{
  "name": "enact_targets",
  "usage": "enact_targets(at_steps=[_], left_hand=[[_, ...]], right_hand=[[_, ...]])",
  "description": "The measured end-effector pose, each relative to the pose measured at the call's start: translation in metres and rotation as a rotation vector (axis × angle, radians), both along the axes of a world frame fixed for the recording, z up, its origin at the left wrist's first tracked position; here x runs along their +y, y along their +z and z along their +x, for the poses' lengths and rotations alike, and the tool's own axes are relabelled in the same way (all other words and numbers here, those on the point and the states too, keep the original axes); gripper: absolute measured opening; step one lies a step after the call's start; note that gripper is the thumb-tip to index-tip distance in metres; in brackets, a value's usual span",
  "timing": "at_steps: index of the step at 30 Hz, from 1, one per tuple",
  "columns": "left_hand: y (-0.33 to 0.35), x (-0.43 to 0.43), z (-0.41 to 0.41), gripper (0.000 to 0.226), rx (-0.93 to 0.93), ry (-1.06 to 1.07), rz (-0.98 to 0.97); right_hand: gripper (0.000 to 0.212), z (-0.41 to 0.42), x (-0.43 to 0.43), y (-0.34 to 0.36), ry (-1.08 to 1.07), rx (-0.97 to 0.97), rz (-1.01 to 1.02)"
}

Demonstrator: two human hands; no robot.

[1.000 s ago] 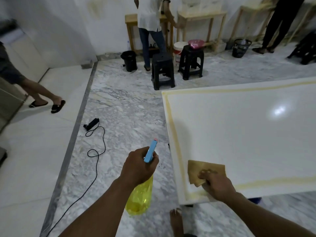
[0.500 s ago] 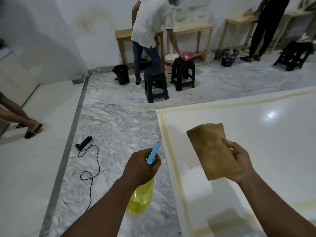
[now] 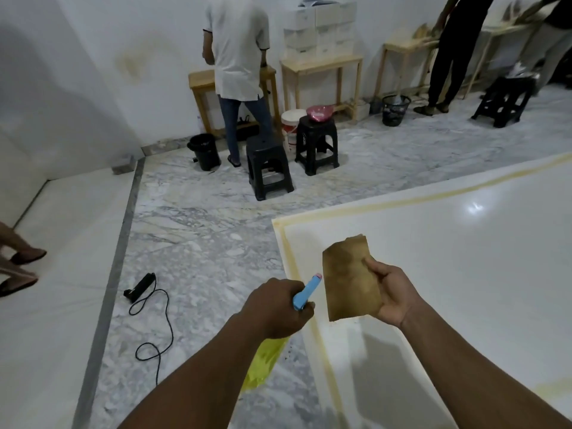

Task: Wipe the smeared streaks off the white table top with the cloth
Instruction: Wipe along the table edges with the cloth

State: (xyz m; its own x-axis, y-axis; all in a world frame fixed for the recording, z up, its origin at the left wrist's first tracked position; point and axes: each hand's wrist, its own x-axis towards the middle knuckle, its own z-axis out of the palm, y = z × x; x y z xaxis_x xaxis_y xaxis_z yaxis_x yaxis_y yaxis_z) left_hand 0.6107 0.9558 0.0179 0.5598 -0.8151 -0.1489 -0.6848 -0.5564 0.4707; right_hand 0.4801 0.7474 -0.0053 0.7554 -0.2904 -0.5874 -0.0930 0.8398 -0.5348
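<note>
The left hand [image 3: 275,308] is curled round the neck of a spray bottle [image 3: 266,363]. The bottle's yellow translucent body hangs below the fist, and its light-blue trigger head sticks out past the knuckles towards the table. Just beside it, the right hand [image 3: 391,295] pinches the cloth [image 3: 349,280], with the thumb on the facing side and the fingers behind.

The cloth is a folded, roughly rectangular piece, tan-brown and mottled with darker, damp-looking patches. Its top edge is uneven. It is held upright above the left part of the white table top [image 3: 464,258], clear of the surface, and a grey shadow lies on the table below it.

The table top is glossy and shows a bright reflection of a light. Yellowish smeared streaks [image 3: 402,201] run as a band along its left and far edges, and a fainter patch shows near the right.

On the marble floor to the left lies a black cable [image 3: 154,345] in loops. Farther off stand two black plastic stools [image 3: 269,168], one carrying a pink bowl [image 3: 320,112]. Beside them are a white bucket [image 3: 291,125] and a black bucket [image 3: 204,151]. A person in a white shirt [image 3: 238,57] stands at the wooden tables [image 3: 322,65] along the wall.
</note>
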Motion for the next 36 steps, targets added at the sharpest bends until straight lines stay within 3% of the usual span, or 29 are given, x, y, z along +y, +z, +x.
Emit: enact_targets(at_steps=[4, 14, 20, 25, 28, 31, 33, 35, 36], left_hand=[[-0.001, -0.01, 0.017, 0.024, -0.059, -0.096, 0.096], [-0.001, -0.048, 0.093, 0.028, -0.168, -0.322, 0.104], [-0.01, -0.054, 0.154, 0.028, -0.032, -0.309, 0.037], [-0.032, -0.047, 0.201, 0.034, 0.02, -0.232, 0.055], [-0.045, -0.039, 0.23, 0.026, 0.136, -0.173, -0.003], [-0.065, -0.03, 0.258, 0.033, 0.191, -0.101, -0.049], [-0.078, -0.024, 0.271, 0.035, 0.184, -0.079, -0.051], [-0.097, -0.018, 0.286, 0.034, 0.156, -0.063, -0.033], [-0.104, -0.016, 0.291, 0.034, 0.133, -0.061, -0.02]], right_hand=[[0.041, 0.012, -0.013, 0.008, -0.026, 0.095, -0.095], [0.039, 0.081, -0.018, 0.019, -0.097, 0.14, -0.133], [0.031, 0.133, -0.02, 0.006, -0.107, 0.186, -0.165], [0.031, 0.18, -0.029, -0.015, -0.022, 0.425, -0.264], [0.031, 0.21, -0.047, -0.023, 0.057, 0.558, -0.423], [0.031, 0.262, -0.065, -0.027, 0.133, 0.62, -0.663], [0.042, 0.3, -0.069, -0.035, 0.223, 0.642, -0.958], [0.036, 0.341, -0.062, -0.06, 0.341, 0.668, -1.312], [0.045, 0.356, -0.057, -0.079, 0.419, 0.657, -1.404]])
